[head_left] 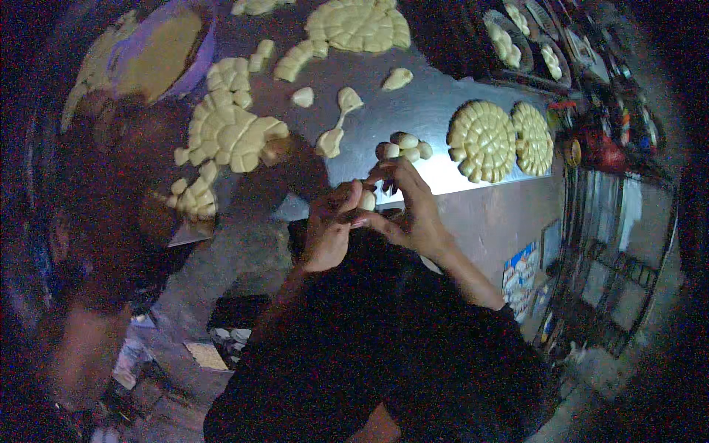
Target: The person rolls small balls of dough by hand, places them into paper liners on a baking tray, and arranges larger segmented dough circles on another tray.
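Near the table's front edge, a small pale dough ball (368, 199) sits between my two hands. My left hand (330, 227) curls round its left side. My right hand (415, 207) closes on it from the right, thumb below and fingers above; its underside is hidden. Just beyond my right fingers lies a cluster of several smooth dough balls (402, 142). To the right are two round, segmented dough pieces, one large (481, 140) and one at the edge (532, 138). Loose dough scraps (348, 100) lie farther off on the metal table (436, 100).
Cut dough (235, 133) spreads at the left beside another person (118, 192), who stands close. A purple basin (210, 52) stands at the far left. More segmented dough (360, 28) lies at the back. Trays with braided dough (505, 44) are at the far right.
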Demonstrator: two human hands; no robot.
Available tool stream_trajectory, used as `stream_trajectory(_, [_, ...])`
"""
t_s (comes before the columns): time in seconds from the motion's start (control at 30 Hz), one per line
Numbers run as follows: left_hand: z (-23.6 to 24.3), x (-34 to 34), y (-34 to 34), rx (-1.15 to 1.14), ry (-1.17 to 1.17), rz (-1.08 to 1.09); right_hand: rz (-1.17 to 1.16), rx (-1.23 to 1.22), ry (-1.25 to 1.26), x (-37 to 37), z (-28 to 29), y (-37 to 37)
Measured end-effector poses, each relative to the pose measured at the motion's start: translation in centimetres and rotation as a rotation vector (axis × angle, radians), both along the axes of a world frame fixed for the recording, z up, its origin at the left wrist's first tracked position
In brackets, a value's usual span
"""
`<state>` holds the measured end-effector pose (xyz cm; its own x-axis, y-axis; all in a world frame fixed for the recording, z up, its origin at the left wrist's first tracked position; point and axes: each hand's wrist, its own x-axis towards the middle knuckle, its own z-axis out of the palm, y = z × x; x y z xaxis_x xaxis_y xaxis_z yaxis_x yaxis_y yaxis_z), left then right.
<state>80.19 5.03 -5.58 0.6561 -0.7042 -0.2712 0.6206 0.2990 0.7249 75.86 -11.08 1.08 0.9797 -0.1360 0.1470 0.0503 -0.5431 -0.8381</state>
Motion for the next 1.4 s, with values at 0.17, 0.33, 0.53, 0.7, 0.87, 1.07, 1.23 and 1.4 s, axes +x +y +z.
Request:
stream_trajectory(0.17, [-4.7,1.5,-0.9,0.427,-1.006,-0.075,-0.240,0.955,0.557,-3.5,-5.1,1.0])
stream_trajectory(0.33, [-8.6,9.4,-2.1,0.918,-1.388,0.194,-0.686,0.322,0.418,-5.1,-12.6,-2.9])
stream_trajectory(0.53, [-10.9,13.0,-3.3,1.081,-1.223,-0.225,-0.748,0.216,0.129,-1.3,-14.5,-5.1])
stream_trajectory(0.7, [-7.9,4.8,-1.6,0.681,-0.328,-0.094,-0.358,0.195,0.379,-5.1,-14.5,-4.1])
stream_trajectory(0.87, [-14.7,-7.8,3.5,0.540,-0.390,0.221,0.254,0.483,0.492,-6.3,-11.6,-0.8])
stream_trajectory(1.07, [0.4,-7.3,-3.0,0.459,-0.548,0.662,0.224,0.836,0.266,-4.2,-5.2,-1.9])
stream_trajectory(1.23, [5.0,-5.7,-4.9,0.327,-0.319,0.810,0.211,0.803,0.104,-0.7,0.3,-3.1])
stream_trajectory(1.4, [8.3,-0.2,-3.1,0.237,-0.759,0.942,0.207,0.910,0.081,4.0,5.0,-1.3])
